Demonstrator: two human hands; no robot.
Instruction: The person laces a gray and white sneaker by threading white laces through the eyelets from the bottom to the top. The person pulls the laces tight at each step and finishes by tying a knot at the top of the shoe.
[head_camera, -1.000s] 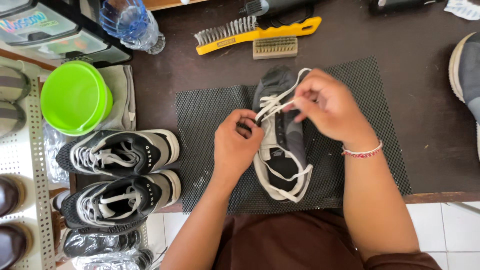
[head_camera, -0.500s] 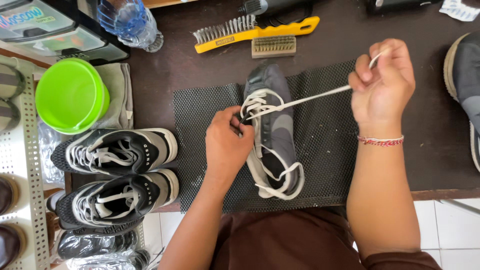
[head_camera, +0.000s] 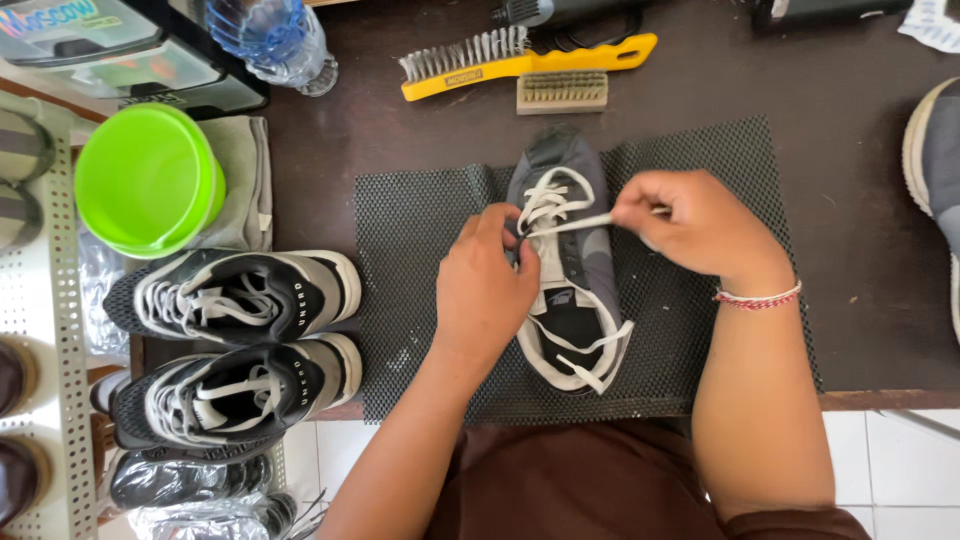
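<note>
A grey shoe (head_camera: 590, 250) with white laces lies toe-away on a black mesh mat (head_camera: 420, 260). My left hand (head_camera: 482, 285) rests on the shoe's left side and pinches the lacing at the eyelets. My right hand (head_camera: 700, 222) is just right of the shoe, fingers closed on a white lace (head_camera: 575, 224) that runs short and taut from the eyelets. A loose lace end lies across the shoe's heel opening (head_camera: 585, 365).
Two black-and-white sneakers (head_camera: 235, 295) (head_camera: 235, 390) lie left of the mat. A green bucket (head_camera: 148, 180) sits on a cloth at upper left. A yellow wire brush (head_camera: 520, 62), a small wooden brush (head_camera: 560, 92) and a water bottle (head_camera: 270, 35) lie beyond. Another shoe (head_camera: 935, 150) is at the right edge.
My right hand, which had pulled the lace far out to the right, has come back close to the shoe. The left hand stays at the eyelets.
</note>
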